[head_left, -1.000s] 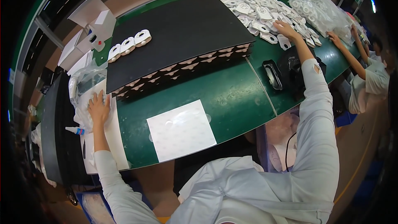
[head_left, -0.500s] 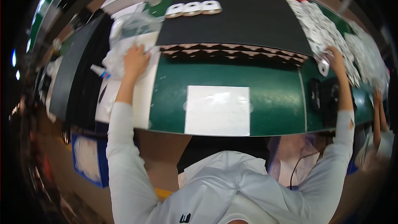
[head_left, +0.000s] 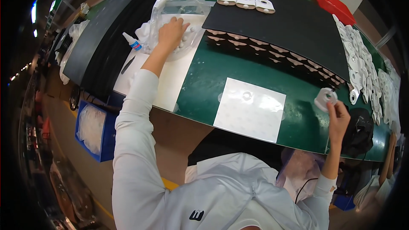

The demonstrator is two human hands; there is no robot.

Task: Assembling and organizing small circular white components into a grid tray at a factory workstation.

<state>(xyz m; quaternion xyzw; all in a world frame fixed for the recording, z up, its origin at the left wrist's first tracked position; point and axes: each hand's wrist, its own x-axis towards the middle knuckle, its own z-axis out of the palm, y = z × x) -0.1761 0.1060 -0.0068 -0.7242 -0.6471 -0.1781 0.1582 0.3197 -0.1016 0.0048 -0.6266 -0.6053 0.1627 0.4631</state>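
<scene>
My left hand (head_left: 171, 34) reaches palm down over a clear plastic bag (head_left: 161, 6) of small white rounded pieces. Its fingers are bent but apart, and nothing shows between them. Above the green table, at the right, my right hand (head_left: 339, 119) pinches a white plastic part with a round hole (head_left: 322, 101) between thumb and fingers. Between the hands, a glossy white sheet (head_left: 251, 110) lies at the table's front edge. Three similar white parts (head_left: 246, 2) stand in a row on a black board (head_left: 281, 21).
Under the black board are layers of more parts. Many white parts (head_left: 355, 59) lie heaped at the right, below a red tray (head_left: 334, 5). A small glue bottle (head_left: 133, 42) and stacked black boards (head_left: 110, 38) are at the left. Another person's arm (head_left: 388, 159) shows far right.
My right hand has come in from the heap of parts toward me, carrying one white part. My left hand has stayed at the bag. The whole view has turned and shifted.
</scene>
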